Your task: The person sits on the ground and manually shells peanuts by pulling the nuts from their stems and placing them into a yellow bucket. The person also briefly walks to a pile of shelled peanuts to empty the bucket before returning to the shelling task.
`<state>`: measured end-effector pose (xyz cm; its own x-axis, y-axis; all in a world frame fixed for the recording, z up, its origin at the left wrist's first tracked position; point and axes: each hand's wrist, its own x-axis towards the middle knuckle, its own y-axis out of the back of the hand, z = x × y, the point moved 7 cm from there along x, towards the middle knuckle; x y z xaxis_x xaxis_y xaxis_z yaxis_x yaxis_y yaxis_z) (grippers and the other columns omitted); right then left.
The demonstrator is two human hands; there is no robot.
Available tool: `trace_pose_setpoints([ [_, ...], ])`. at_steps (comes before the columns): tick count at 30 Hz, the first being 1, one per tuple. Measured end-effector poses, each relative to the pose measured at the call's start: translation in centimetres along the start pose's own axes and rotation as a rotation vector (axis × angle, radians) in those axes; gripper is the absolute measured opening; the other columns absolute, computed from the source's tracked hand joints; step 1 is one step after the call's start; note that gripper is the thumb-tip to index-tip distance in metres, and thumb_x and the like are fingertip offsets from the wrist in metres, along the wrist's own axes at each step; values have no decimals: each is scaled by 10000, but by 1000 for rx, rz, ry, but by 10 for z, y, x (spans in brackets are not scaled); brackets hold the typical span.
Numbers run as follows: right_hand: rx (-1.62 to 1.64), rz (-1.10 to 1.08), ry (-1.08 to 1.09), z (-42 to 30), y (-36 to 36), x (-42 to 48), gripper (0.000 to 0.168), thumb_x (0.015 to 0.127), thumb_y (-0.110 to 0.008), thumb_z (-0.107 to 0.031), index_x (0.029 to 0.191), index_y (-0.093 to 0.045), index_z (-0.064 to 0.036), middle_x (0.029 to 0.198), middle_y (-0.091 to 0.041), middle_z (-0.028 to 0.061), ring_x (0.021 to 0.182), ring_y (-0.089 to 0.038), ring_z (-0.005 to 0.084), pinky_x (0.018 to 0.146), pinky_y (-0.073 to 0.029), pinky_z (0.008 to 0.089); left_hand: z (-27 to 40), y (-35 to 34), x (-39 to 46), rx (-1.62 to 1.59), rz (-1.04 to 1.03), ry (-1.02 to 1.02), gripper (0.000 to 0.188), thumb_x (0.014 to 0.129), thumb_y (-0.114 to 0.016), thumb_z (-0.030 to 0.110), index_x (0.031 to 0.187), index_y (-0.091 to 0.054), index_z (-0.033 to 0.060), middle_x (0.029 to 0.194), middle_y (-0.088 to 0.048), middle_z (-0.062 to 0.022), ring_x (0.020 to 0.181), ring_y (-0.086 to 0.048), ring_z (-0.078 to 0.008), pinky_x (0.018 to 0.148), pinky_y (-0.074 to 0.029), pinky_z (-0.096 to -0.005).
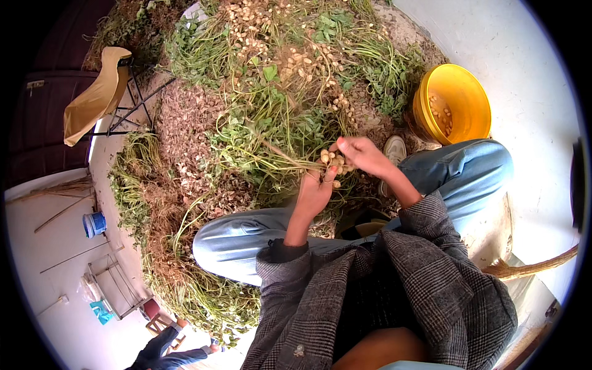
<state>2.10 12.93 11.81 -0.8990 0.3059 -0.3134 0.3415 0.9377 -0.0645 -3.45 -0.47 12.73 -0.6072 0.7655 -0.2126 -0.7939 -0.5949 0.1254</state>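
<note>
A bunch of peanut plant stems (296, 162) runs into my left hand (315, 188), whose fingers and thumb close around it near the roots. Pale peanut pods (329, 157) cluster at that end, between my two hands. Over the cluster's right side, my right hand (365, 155) has its fingers bent against the pods; whether it grips any is hidden. Leafy green peanut plants (273, 125) spread just beyond my hands. To the right, a yellow bucket (481, 106) stands tilted in view, with several loose pods (441, 113) at its bottom.
Heaped plants with exposed pods (249, 27) lie farther ahead, and dry leaf litter (189, 125) covers the floor at left. A folding chair (99, 97) stands there. A broom (532, 269) is at right. Another person's legs (171, 354) show at lower left, near a blue-and-white bucket (94, 225).
</note>
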Motion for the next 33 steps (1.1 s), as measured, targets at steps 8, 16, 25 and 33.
trace_pose_setpoints([
  [8, 110, 28, 39, -6, -9, -3, 238, 904, -619, -230, 838, -658, -5, 620, -561, -9, 568, -460, 27, 498, -380, 225, 15, 0, 1, 60, -37, 112, 400, 950, -527, 286, 1188, -528, -36, 946, -623, -123, 807, -594, -219, 731, -478, -332],
  [16, 414, -193, -132, 7, -26, -5, 259, 969, -507, -319, 866, -506, -82, 621, -419, -55, 495, -391, 21, 429, -244, 191, 4, 15, 5, 179, 158, -78, 333, 946, -556, 260, 1101, -538, -34, 856, -613, -59, 731, -565, -99, 616, -466, -249],
  [25, 378, -75, -186, 10, -19, -6, 262, 975, -485, -337, 922, -513, -82, 728, -457, -44, 591, -448, 27, 466, -306, 165, -12, 21, 3, 304, 241, 15, 312, 885, -653, 268, 926, -634, -41, 645, -621, -37, 528, -566, -77, 465, -439, -226],
  [33, 195, 221, 63, 25, -13, -1, 233, 944, -561, -257, 833, -586, -54, 604, -416, -66, 532, -386, 21, 452, -285, 192, -6, 13, 2, 226, 278, 10, 381, 864, -644, 350, 796, -606, -23, 650, -608, -171, 598, -600, -310, 585, -465, -382],
])
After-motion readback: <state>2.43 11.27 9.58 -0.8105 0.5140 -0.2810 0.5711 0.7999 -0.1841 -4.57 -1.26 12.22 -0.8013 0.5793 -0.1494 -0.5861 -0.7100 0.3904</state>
